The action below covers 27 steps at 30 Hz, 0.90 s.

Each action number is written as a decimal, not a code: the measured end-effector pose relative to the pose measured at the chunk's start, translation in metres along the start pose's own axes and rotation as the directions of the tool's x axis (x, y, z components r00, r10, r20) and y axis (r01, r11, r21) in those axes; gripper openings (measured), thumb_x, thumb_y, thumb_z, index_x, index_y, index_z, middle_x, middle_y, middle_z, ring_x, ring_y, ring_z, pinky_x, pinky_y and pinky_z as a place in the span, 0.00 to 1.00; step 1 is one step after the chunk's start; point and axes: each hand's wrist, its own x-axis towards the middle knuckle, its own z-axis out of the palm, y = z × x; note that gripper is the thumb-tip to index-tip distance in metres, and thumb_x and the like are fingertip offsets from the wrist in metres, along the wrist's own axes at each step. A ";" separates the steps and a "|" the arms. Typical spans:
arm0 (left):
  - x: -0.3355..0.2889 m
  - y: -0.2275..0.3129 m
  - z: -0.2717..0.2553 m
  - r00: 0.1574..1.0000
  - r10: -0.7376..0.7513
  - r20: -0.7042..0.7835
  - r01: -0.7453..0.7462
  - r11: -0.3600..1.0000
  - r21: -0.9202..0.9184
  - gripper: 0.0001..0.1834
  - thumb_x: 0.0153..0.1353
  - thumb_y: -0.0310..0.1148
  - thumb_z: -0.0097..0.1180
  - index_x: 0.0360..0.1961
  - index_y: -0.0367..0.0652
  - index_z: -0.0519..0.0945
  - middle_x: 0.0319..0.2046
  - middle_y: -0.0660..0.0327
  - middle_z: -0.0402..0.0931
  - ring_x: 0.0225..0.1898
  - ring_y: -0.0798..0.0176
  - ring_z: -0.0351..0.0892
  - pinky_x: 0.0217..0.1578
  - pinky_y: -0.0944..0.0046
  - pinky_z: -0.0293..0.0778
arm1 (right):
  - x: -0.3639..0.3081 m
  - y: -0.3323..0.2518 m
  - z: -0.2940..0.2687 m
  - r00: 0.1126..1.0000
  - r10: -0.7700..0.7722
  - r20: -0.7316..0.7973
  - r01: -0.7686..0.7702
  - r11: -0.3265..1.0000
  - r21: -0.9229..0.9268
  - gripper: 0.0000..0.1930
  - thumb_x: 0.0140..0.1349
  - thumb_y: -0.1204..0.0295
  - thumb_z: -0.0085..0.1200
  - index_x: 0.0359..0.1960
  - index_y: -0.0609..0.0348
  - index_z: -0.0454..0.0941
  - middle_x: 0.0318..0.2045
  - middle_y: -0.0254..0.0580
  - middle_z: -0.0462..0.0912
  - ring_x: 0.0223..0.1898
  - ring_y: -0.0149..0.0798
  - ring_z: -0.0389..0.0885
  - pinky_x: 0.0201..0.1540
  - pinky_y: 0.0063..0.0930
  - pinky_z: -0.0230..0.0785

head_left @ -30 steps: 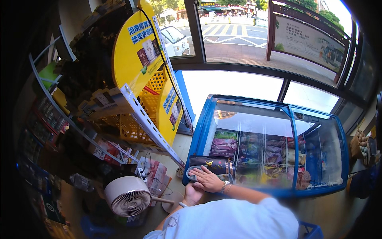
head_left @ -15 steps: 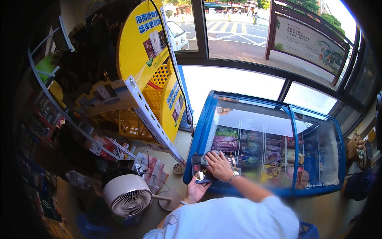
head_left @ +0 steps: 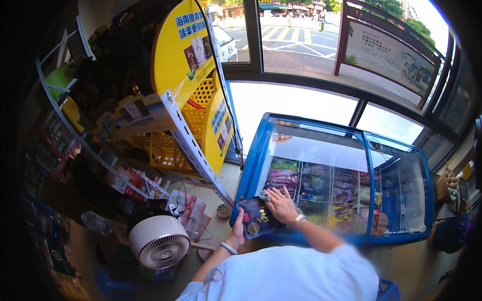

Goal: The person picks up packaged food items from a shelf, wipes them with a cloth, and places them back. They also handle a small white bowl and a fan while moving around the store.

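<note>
A dark, flat plastic pouch (head_left: pixel 258 216) with red and yellow markings rests over the near left corner of the blue chest freezer (head_left: pixel 246 173). My left hand (head_left: pixel 238 232) grips its left edge, thumb along the side. At the pouch's upper right edge, my right hand (head_left: pixel 282 206) lies palm down with a small grey cloth (head_left: pixel 264 196) by its thumb and fingertips. That palm hides part of the pouch's right side. Through the freezer's glass lid (head_left: pixel 326 145) show several colourful packages (head_left: pixel 282 179) in wire baskets.
A yellow display rack (head_left: pixel 176 80) with a white perforated post (head_left: pixel 193 143) stands left of the freezer. Nearer me is a round white fan (head_left: pixel 160 243). Windows line the far side. A basket of eggs (head_left: pixel 447 183) sits at the freezer's right end.
The pouch has turned so that its printed face shows more. My right hand has slid right, off the pouch's middle, with the cloth; my left hand has shifted slightly left.
</note>
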 end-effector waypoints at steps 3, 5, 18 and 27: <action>0.004 0.001 0.000 0.999 -0.051 -0.007 0.052 0.995 0.082 0.40 0.71 0.66 0.31 0.71 0.47 0.61 0.65 0.54 0.69 0.65 0.53 0.71 0.64 0.50 0.69 | -0.006 -0.019 0.002 0.999 -0.029 0.033 0.025 0.995 0.095 0.25 0.74 0.56 0.39 0.68 0.52 0.68 0.67 0.46 0.70 0.70 0.48 0.64 0.74 0.51 0.41; 0.006 -0.004 0.005 0.999 -0.027 -0.046 0.031 0.996 0.085 0.40 0.71 0.67 0.30 0.72 0.48 0.60 0.67 0.54 0.67 0.66 0.53 0.70 0.64 0.51 0.68 | -0.008 -0.036 0.004 0.993 -0.106 0.042 0.098 0.980 0.174 0.25 0.75 0.57 0.38 0.68 0.53 0.68 0.69 0.48 0.67 0.72 0.48 0.59 0.74 0.51 0.40; 0.002 -0.009 0.021 0.995 0.097 -0.027 -0.099 0.994 -0.055 0.35 0.75 0.58 0.33 0.71 0.44 0.60 0.66 0.55 0.66 0.65 0.54 0.69 0.65 0.52 0.67 | 0.006 -0.041 -0.007 0.986 -0.164 -0.010 0.164 0.985 0.054 0.23 0.73 0.58 0.43 0.67 0.43 0.69 0.68 0.37 0.69 0.73 0.44 0.59 0.74 0.60 0.34; -0.014 -0.001 0.030 0.995 0.055 -0.082 -0.057 0.998 -0.019 0.35 0.76 0.56 0.33 0.68 0.37 0.63 0.63 0.50 0.70 0.62 0.50 0.73 0.64 0.50 0.68 | 0.004 0.044 0.005 0.983 0.183 -0.006 -0.181 0.978 0.106 0.21 0.74 0.57 0.40 0.62 0.45 0.76 0.61 0.38 0.78 0.67 0.43 0.69 0.73 0.59 0.36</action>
